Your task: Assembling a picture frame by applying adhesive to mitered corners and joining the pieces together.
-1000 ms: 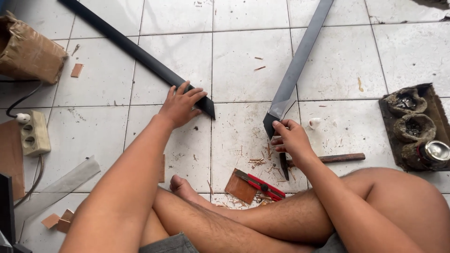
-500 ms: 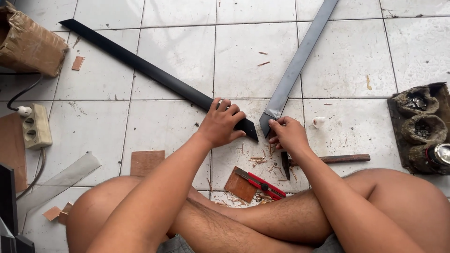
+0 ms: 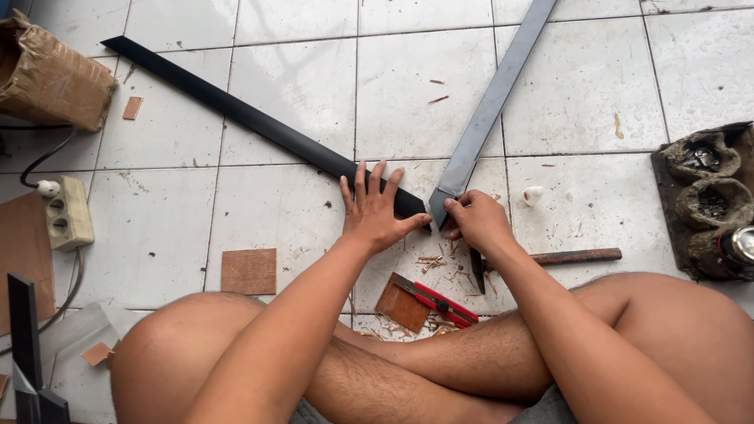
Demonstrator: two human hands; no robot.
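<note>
I sit cross-legged on a white tiled floor. My left hand (image 3: pixel 375 208) lies flat with spread fingers on the near end of a long black strip (image 3: pixel 236 111) that runs up to the far left. My right hand (image 3: pixel 477 222) pinches the mitred near end of a long grey strip (image 3: pixel 495 98) that runs up to the far right. The two cut ends meet in a V between my hands. Under my right wrist lies a hammer (image 3: pixel 569 257) with a dark head and brown handle.
A red utility knife (image 3: pixel 438 300) and a small brown board (image 3: pixel 400 306) lie by my shin among wood shavings. Another board piece (image 3: pixel 249 271) lies left. A power strip (image 3: pixel 67 213), a cardboard box (image 3: pixel 49 77) at far left, a tray of tins (image 3: pixel 707 200) right.
My left hand slid the black strip's near end rightward until it met the grey strip's end. My right hand stayed on the grey strip's tip.
</note>
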